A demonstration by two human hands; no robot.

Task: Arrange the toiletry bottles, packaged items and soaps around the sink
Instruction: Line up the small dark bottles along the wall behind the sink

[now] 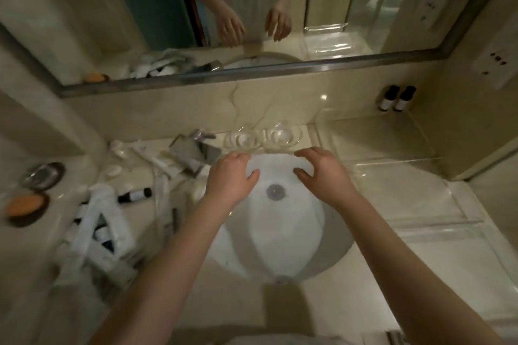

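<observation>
Hovering over the sink (pixel 280 249), your left hand (pixel 232 179) and right hand (pixel 322 173) hold nothing, fingers (pixel 241 158) loosely spread. Reaching left carelessly could knock the two clear glass dishes (pixel 260 138) at the far rim into the basin. The toiletries lie jumbled on the left counter (pixel 81 314): white packets (pixel 98 221) and a dark bottle (pixel 134 195) on its side.

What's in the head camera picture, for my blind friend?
The left hand and right hand are open above a white sink. Bottles, packets and soaps lie jumbled left of it; two dark bottles stand back right.
</observation>
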